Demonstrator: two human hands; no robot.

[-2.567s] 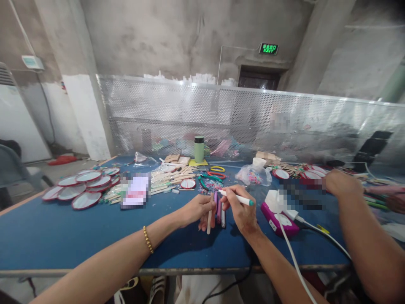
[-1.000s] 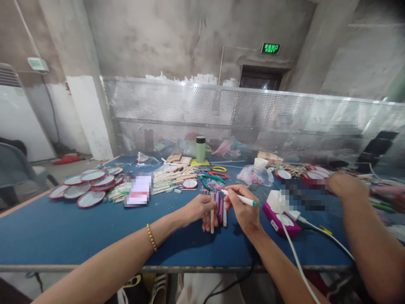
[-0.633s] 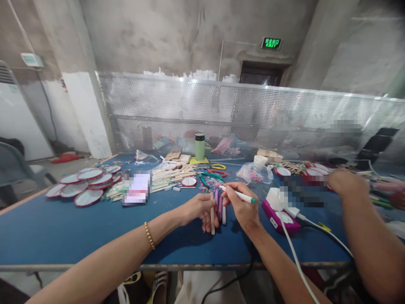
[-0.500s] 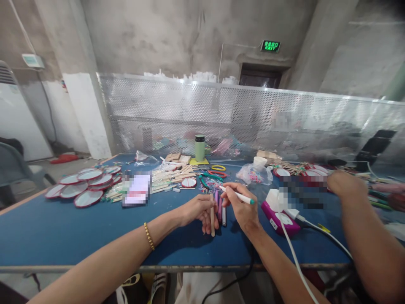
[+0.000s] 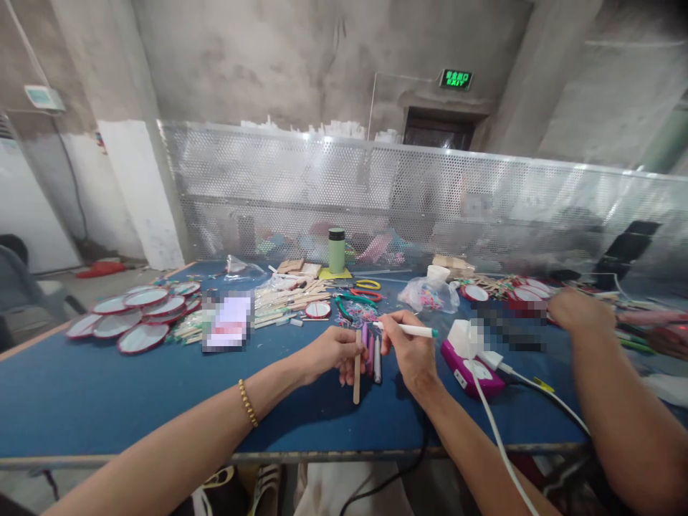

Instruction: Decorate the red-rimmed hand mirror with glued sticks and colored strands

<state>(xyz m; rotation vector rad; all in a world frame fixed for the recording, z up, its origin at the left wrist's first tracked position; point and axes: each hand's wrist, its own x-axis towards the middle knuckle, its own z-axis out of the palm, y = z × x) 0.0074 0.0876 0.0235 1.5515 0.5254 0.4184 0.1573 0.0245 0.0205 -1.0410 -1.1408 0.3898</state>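
Observation:
A flat wooden craft stick [image 5: 357,376] is pinched upright in my left hand [image 5: 337,352], between thumb and fingers. My right hand [image 5: 409,352] grips a white marker pen [image 5: 416,330] with a green end pointing right. Its other end points left, toward the stick, and I cannot tell whether they touch. Purple pens [image 5: 370,352] and a grey pen [image 5: 378,360] lie on the table between my hands. Just beyond them is a heap of small coloured bands or strings [image 5: 364,313], with green-handled pliers [image 5: 344,309] beside it.
Red-rimmed round discs [image 5: 142,339] pile up at the left, near a blurred phone [image 5: 230,322] and wooden sticks [image 5: 290,304]. A green bottle [image 5: 337,252] stands behind. A purple power strip [image 5: 470,373] with cables lies right, beside another person's arm [image 5: 607,373].
The marker has turned to lie more level, and the craft stick's lower end has tilted slightly left. The whole view has shifted a little.

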